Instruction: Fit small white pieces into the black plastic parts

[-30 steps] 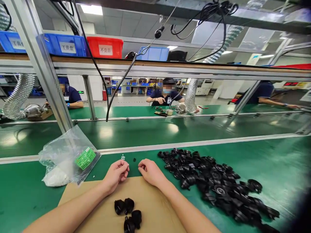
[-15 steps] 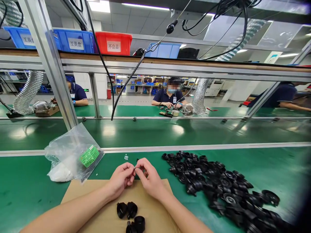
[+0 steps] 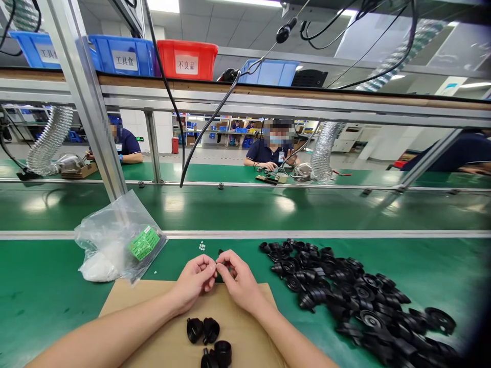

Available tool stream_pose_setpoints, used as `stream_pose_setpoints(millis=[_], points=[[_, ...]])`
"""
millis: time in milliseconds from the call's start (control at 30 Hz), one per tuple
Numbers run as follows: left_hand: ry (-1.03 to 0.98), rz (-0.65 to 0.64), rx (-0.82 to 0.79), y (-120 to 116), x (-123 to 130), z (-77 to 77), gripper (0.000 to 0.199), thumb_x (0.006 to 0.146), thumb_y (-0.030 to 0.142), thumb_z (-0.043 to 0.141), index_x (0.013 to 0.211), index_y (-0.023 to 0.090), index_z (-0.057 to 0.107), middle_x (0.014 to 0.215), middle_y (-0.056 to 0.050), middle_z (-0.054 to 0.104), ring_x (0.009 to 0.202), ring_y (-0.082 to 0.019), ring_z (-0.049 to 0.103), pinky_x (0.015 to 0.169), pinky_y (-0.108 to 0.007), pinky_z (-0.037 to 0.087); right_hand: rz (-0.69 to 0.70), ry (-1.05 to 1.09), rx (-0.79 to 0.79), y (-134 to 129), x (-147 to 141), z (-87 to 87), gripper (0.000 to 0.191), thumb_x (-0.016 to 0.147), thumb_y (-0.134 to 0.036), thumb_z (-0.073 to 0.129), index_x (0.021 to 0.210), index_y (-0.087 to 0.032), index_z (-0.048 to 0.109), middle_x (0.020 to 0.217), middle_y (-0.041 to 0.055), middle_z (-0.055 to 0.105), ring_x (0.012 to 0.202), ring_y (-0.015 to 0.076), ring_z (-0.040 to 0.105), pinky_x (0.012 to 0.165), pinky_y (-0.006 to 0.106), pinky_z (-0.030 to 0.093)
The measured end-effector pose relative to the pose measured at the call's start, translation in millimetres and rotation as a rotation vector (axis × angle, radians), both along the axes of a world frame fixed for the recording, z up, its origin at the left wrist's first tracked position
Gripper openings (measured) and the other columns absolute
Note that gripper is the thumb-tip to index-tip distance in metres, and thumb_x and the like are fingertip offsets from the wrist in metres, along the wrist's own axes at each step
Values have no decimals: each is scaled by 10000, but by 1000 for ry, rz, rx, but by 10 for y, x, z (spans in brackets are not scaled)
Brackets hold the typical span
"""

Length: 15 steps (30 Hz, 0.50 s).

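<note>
My left hand (image 3: 197,278) and my right hand (image 3: 238,281) meet above the top edge of a brown cardboard sheet (image 3: 161,352). Both are closed in a pinch, fingertips touching or nearly so. Whatever lies between them is too small and hidden to name. A bit of something black (image 3: 220,251) shows just behind my right fingers. Beyond the hands lies a little cluster of white pieces (image 3: 201,246) on the green bench. Several black cup-shaped plastic parts (image 3: 195,330) rest on the cardboard below my wrists.
A big pile of black plastic parts (image 3: 345,286) spreads over the bench at right. At left sits a clear plastic bag (image 3: 111,230) with a green label (image 3: 143,243). A metal post (image 3: 90,112) rises behind it. A black cable (image 3: 207,128) hangs ahead. Co-workers sit across the bench.
The view has shifted slightly, so most of the scene sits a little further right. My hands stay pinched together with small finger movements. The co-worker opposite has raised one hand.
</note>
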<state>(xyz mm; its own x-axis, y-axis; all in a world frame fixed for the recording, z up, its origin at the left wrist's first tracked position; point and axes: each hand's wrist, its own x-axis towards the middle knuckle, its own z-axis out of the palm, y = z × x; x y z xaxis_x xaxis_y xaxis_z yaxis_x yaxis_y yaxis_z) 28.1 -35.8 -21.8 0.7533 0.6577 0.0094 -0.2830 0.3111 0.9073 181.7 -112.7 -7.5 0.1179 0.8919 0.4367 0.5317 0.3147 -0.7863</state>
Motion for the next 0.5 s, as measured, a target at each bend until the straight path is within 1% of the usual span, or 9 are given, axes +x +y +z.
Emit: stream_pose_setpoints(millis=[67,133,267,367,433,500], points=[[7,3,8,3,-2,-2,415,838,501,789,842,154,562,725,14,575,517,-51,426,491,-198,282,-13,-44,30,-14,-4,16,195,1047,-324,517,925,-215,622,894,40,632,761,180,572,671,285,459],[5,3,-5,8,-2,-12,406,840,490,788,838,156,557,702,19,567,508,-52,422,486,-199,272,-12,-104,92,-31,-8,33,189,1055,-291,512,947,-220,649,910,47,649,788,189,597,704,300,475],[-15,5,-51,30,3,-42,379,850,458,779,819,158,550,672,23,555,492,-52,408,479,-201,255,36,-160,201,-47,-8,45,198,1064,-216,493,1086,-235,689,1004,65,676,915,211,632,802,331,511],[-33,8,-99,47,2,-47,360,818,410,803,798,154,551,679,20,556,501,-51,413,475,-197,243,83,-158,219,-42,5,38,237,1064,-199,490,1164,-244,700,1046,73,679,958,215,638,830,341,530],[-38,14,-126,53,-6,-33,356,784,378,824,781,151,551,668,23,549,510,-52,420,477,-193,238,110,-162,216,-37,14,36,247,1063,-206,495,1179,-249,709,1049,75,680,965,217,640,842,347,536],[-37,17,-143,53,-17,-11,364,762,373,837,769,149,549,655,25,544,507,-51,416,475,-191,234,115,-159,182,-35,20,36,232,1058,-235,514,1168,-250,719,1038,73,683,938,215,645,802,335,543]])
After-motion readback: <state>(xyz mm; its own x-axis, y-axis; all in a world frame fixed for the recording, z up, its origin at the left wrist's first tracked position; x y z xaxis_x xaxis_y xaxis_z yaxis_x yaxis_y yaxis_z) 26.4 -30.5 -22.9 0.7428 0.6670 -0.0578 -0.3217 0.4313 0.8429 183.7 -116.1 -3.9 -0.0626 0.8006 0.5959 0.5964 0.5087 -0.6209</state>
